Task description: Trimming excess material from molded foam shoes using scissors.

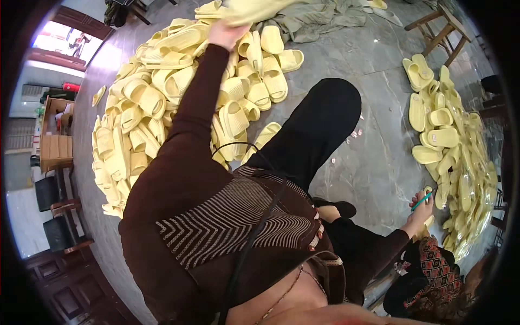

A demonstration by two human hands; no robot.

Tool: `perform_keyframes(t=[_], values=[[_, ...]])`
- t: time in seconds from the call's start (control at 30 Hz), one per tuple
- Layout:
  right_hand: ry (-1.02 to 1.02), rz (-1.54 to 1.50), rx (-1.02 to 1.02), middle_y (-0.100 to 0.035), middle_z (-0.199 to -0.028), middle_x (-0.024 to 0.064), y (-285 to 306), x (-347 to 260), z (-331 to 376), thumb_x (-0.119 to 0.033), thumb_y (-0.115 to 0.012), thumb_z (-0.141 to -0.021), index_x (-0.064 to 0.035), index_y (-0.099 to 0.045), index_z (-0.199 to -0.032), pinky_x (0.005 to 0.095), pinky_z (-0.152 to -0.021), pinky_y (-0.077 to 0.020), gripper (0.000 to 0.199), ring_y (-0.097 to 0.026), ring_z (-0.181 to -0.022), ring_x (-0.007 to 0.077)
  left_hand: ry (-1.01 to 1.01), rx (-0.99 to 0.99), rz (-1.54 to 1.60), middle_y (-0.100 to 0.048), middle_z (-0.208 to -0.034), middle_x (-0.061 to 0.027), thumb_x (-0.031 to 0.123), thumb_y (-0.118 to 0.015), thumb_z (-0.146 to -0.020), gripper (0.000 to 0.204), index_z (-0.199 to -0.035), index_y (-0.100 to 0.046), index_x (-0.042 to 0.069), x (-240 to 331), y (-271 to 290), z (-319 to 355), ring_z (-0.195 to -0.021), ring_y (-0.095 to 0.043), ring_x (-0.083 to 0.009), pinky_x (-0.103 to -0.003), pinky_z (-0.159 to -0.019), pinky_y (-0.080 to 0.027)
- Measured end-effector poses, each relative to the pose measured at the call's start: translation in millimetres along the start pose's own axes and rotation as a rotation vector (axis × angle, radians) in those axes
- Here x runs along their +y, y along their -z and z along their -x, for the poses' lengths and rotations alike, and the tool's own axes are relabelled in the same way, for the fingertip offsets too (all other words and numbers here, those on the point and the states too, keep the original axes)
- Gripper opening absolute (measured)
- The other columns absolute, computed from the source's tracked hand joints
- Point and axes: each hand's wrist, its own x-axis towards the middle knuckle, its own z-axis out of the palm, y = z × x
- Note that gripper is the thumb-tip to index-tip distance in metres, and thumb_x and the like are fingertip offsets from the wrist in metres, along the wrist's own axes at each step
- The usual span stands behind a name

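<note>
**Yellow slide (260, 12) up in our left hand (228, 35)**

Our left fingers are closed on the blurred slide, their tips hidden; it is above the far edge of a heap of yellow slides (143, 97) on the grey floor (374, 70). Our right hand (423, 207) has its fingers closed on a thin teal stick (416, 206), near a second pile of slides (444, 138).
</note>
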Motion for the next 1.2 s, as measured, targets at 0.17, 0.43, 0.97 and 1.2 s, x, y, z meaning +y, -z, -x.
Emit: perform_keyframes(t=[0.17,0.43,0.97,1.2], values=[[0.030,0.253,0.029,-0.057,-0.070,0.0038,-16.8,-9.4,7.4,-0.012,-0.059,-0.079,-0.0056,-0.044,-0.120,0.0216,-0.043,-0.0394,0.044,-0.051,-0.052,0.0091,0.410,0.368,0.073,-0.048,-0.097,-0.0141,0.048,-0.051,-0.076,0.046,-0.096,-0.050,0.006,-147.0,139.5,10.2,-0.091,-0.047,-0.0294,-0.042,-0.076,-0.037],[0.044,0.462,-0.251,-0.059,-0.072,0.0045,-61.0,31.3,1.1,-0.014,-0.062,-0.074,-0.0069,-0.047,-0.118,0.0250,-0.044,-0.0407,0.046,-0.054,-0.054,0.0105,0.483,-0.268,1.184,-0.036,-0.127,-0.0226,0.028,-0.040,-0.091,0.041,-0.120,-0.036,-0.001,85.9,42.2,12.9,-0.115,-0.040,-0.0366,-0.047,-0.096,-0.035],[0.267,0.799,-0.233,-0.059,-0.080,0.0216,-88.4,60.3,31.6,-0.019,-0.061,-0.070,-0.0030,-0.058,-0.087,0.0430,-0.069,-0.0453,0.023,-0.057,-0.080,0.0365,-1.386,-1.138,1.247,-0.033,-0.126,-0.0310,0.051,-0.056,-0.076,0.090,-0.136,-0.007,0.006,416.4,-59.3,20.2,-0.106,-0.049,-0.0381,-0.042,-0.083,-0.045],[0.236,0.803,-0.235,-0.059,-0.082,0.0211,-104.4,71.3,46.7,-0.015,-0.057,-0.071,-0.0049,-0.058,-0.090,0.0438,-0.070,-0.0456,0.022,-0.057,-0.082,0.0366,-1.541,-0.748,1.149,-0.034,-0.126,-0.0301,0.049,-0.054,-0.077,0.084,-0.134,-0.010,0.005,412.6,-65.7,-6.3,-0.106,-0.048,-0.0376,-0.042,-0.084,-0.044]])
